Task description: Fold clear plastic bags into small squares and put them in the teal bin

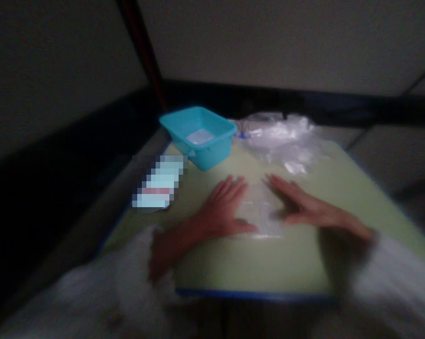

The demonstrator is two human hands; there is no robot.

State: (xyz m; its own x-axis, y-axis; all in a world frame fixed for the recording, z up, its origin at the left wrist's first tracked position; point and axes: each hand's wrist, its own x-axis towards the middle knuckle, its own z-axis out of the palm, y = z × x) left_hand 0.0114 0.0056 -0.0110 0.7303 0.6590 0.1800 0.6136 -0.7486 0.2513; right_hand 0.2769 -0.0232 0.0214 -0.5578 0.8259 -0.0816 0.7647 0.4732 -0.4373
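A clear plastic bag point(258, 212) lies flat on the yellow-green tabletop point(248, 268) in front of me. My left hand point(226, 209) rests palm down over its left side, fingers stretched forward and thumb pointing right. At the bag's right edge is my right hand point(300, 200), tilted on its side with the thumb apart from the fingers. Neither hand grips anything. Whether the right palm touches the bag I cannot tell. The picture is dim and blurred.
A turquoise plastic basin point(214, 153) stands at the back left with something whitish inside. Right of it sits a heap of clear plastic bags point(283, 141). A pixelated flat item point(163, 183) lies by the left edge. Blue edging point(251, 295) runs along the table's front.
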